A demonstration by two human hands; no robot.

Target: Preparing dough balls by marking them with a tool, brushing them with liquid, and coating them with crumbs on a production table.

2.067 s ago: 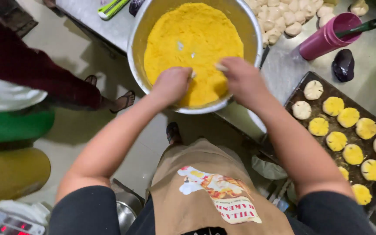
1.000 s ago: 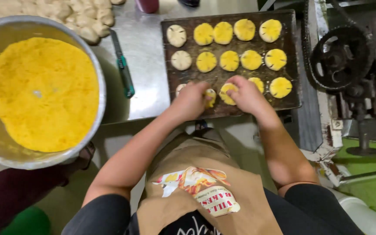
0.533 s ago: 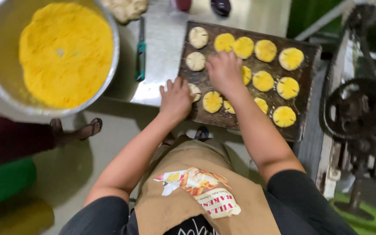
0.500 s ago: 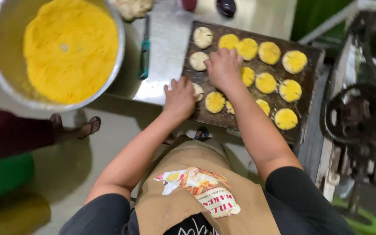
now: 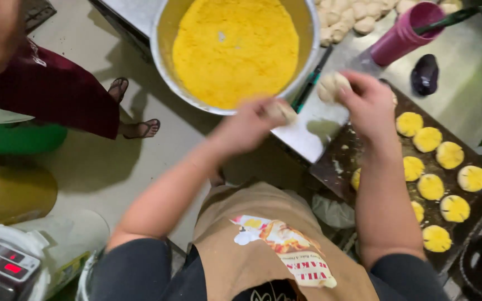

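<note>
The left hand (image 5: 246, 125) has its grip closed on a pale dough piece (image 5: 282, 111), held just at the near rim of the metal bowl (image 5: 160, 50) of yellow crumbs (image 5: 235, 47). The right hand (image 5: 369, 103) grips a second dough ball (image 5: 331, 86) above the steel table (image 5: 322, 125), just beside the dark tray (image 5: 336, 173) of yellow-coated rounds (image 5: 430, 187). Uncoated dough (image 5: 358, 14) lies piled past the bowl, near a pink cup (image 5: 400, 36).

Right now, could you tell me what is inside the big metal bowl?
The metal bowl holds a wide bed of yellow crumbs with a few pale specks. The crumbs cover the bottom, so anything buried beneath cannot be seen.
</note>
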